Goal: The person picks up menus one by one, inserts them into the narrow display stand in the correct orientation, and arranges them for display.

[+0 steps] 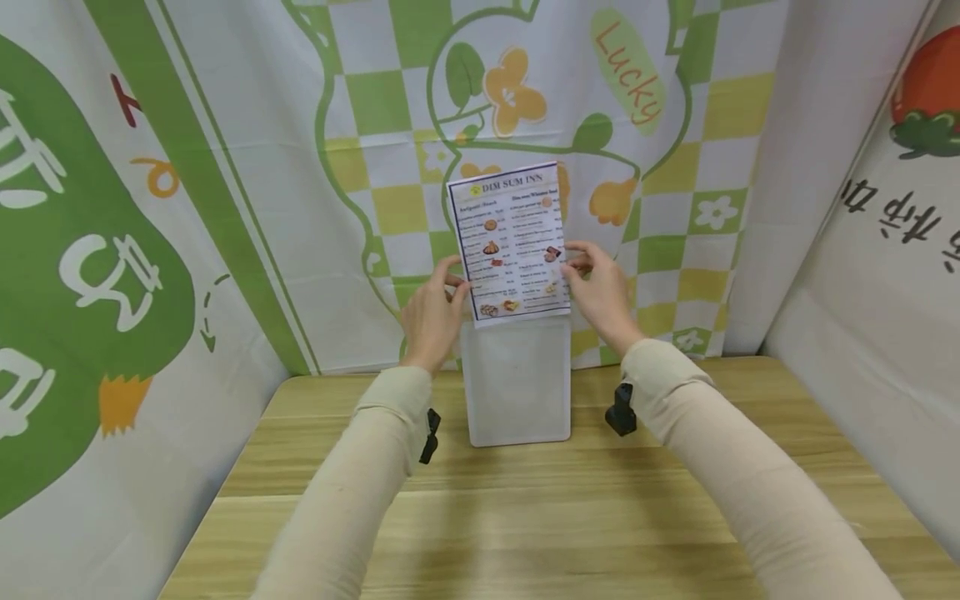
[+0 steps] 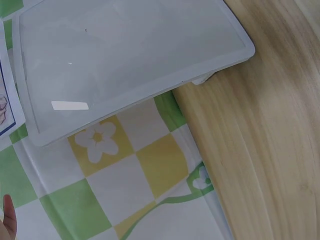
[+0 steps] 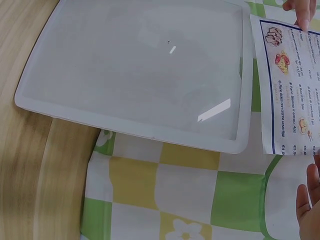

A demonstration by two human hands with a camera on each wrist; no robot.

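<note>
A printed menu sheet (image 1: 510, 242) headed "DIM SUM INN" is held up between both hands in the head view, leaning slightly left. My left hand (image 1: 435, 315) pinches its left edge low down, and my right hand (image 1: 602, 292) pinches the right edge. Just below the sheet stands a whitish framed board (image 1: 517, 383), upright on the table with a blank front. Its glossy face (image 2: 125, 55) fills much of the left wrist view, where only a bit of my left hand (image 2: 9, 220) shows. The right wrist view has the menu's lower part (image 3: 292, 90) beside the board's top edge.
The wooden table (image 1: 525, 525) carries the board near its back edge. Behind hangs a patterned cloth (image 1: 375, 108) with green and yellow checks. More printed cloth (image 1: 862, 275) closes off the right side, and another sheet (image 1: 150, 275) the left.
</note>
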